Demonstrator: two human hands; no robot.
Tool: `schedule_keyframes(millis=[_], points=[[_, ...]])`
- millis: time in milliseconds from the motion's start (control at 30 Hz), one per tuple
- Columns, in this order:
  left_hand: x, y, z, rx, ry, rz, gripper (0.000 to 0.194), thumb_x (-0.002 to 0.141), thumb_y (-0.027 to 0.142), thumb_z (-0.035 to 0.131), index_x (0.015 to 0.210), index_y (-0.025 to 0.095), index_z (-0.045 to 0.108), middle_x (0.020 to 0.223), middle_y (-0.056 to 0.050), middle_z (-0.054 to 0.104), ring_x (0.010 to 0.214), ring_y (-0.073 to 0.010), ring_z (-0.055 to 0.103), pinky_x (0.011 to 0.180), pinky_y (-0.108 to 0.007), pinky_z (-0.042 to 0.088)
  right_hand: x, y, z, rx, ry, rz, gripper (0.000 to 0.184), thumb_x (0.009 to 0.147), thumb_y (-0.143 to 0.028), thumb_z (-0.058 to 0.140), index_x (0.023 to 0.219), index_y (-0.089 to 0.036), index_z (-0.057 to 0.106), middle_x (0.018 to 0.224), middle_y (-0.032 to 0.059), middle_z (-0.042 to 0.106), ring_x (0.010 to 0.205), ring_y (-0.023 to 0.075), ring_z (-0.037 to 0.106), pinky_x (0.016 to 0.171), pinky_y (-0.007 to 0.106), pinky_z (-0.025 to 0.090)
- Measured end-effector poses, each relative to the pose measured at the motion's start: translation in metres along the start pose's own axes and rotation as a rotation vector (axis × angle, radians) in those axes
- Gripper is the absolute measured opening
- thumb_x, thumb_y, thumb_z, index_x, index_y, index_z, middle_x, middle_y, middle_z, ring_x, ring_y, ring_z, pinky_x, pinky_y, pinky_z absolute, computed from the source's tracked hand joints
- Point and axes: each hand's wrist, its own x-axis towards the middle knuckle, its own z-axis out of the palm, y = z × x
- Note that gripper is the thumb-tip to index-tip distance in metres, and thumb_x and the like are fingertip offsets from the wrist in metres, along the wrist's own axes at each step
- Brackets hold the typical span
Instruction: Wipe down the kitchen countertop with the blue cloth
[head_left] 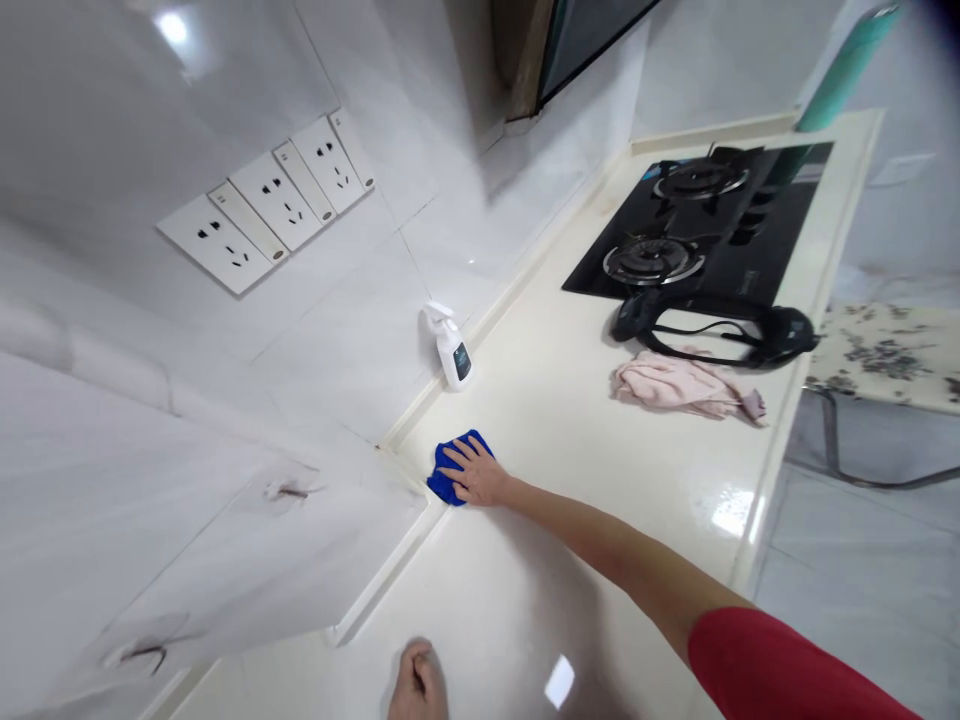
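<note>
Head view: my right hand (pixel 480 478) lies flat, fingers spread, pressing a blue cloth (pixel 442 488) onto the cream countertop (pixel 547 410), close to where the tiled wall (pixel 315 325) turns a corner. My left hand (pixel 418 685), cut off by the lower edge, has its fingers curled in; I see nothing in it. Wiping looks under way at this corner; how much counter is done I can't tell, since no streaks or dirt mark a boundary. Near the wall stands a white spray bottle (pixel 454 362). Farther off, a crumpled pink cloth (pixel 671 385) and a black headband-like device (pixel 784 332) lie before the gas hob (pixel 739 265), covering counter the blue cloth isn't touching.
</note>
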Motion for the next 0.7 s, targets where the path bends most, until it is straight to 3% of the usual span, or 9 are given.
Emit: schedule_keyframes(millis=[100, 200, 367, 500, 600, 700], points=[[0.002, 0.009, -0.005, 0.049, -0.043, -0.031, 0.034, 0.091, 0.036, 0.038, 0.098, 0.029, 0.070, 0.094, -0.001, 0.077, 0.079, -0.0190, 0.067, 0.074, -0.029, 0.047, -0.036, -0.008, -0.005, -0.030, -0.004, 0.007, 0.048, 0.095, -0.041, 0.049, 0.141, -0.030, 0.054, 0.157, 0.0072, 0.037, 0.145, 0.0347, 0.024, 0.119, 0.058, 0.008], [0.002, 0.018, -0.010, 0.099, -0.092, -0.039, 0.036, 0.092, 0.037, 0.035, 0.101, 0.029, 0.070, 0.083, -0.002, 0.075, 0.074, -0.0206, 0.066, 0.069, -0.030, 0.044, -0.071, -0.030, -0.007, -0.025, -0.021, 0.067, 0.050, 0.095, -0.041, 0.049, 0.145, -0.033, 0.049, 0.159, 0.0071, 0.032, 0.146, 0.0355, 0.022, 0.119, 0.059, 0.007], [-0.001, 0.024, -0.015, 0.115, -0.083, -0.003, 0.038, 0.092, 0.037, 0.034, 0.103, 0.028, 0.070, 0.076, -0.002, 0.073, 0.070, -0.0211, 0.064, 0.065, -0.030, 0.041, -0.127, -0.095, 0.000, 0.068, -0.081, 0.152, 0.053, 0.096, -0.043, 0.047, 0.149, -0.033, 0.043, 0.162, 0.0096, 0.024, 0.148, 0.0389, 0.014, 0.118, 0.063, 0.003], [-0.001, 0.023, -0.017, 0.087, -0.088, 0.025, 0.041, 0.092, 0.039, 0.032, 0.106, 0.028, 0.069, 0.083, -0.003, 0.075, 0.072, -0.0213, 0.064, 0.065, -0.030, 0.042, -0.175, -0.141, 0.005, 0.130, -0.113, 0.106, 0.060, 0.094, -0.042, 0.050, 0.152, -0.032, 0.036, 0.164, 0.0100, 0.015, 0.149, 0.0405, 0.008, 0.117, 0.067, 0.001], [0.002, 0.023, -0.020, 0.065, -0.104, 0.044, 0.042, 0.091, 0.040, 0.032, 0.107, 0.026, 0.068, 0.089, -0.004, 0.076, 0.074, -0.0209, 0.065, 0.066, -0.031, 0.044, -0.212, -0.155, 0.002, 0.159, -0.109, 0.039, 0.063, 0.092, -0.040, 0.053, 0.152, -0.033, 0.035, 0.164, 0.0094, 0.014, 0.149, 0.0392, 0.008, 0.117, 0.068, 0.004], [0.004, 0.020, -0.023, -0.054, -0.132, 0.074, 0.039, 0.086, 0.041, 0.037, 0.105, 0.026, 0.068, 0.091, -0.001, 0.076, 0.079, -0.0199, 0.067, 0.072, -0.031, 0.047, -0.251, -0.150, -0.005, 0.169, -0.071, 0.001, 0.064, 0.090, -0.038, 0.055, 0.151, -0.036, 0.036, 0.164, 0.0068, 0.018, 0.149, 0.0362, 0.012, 0.118, 0.066, 0.007]])
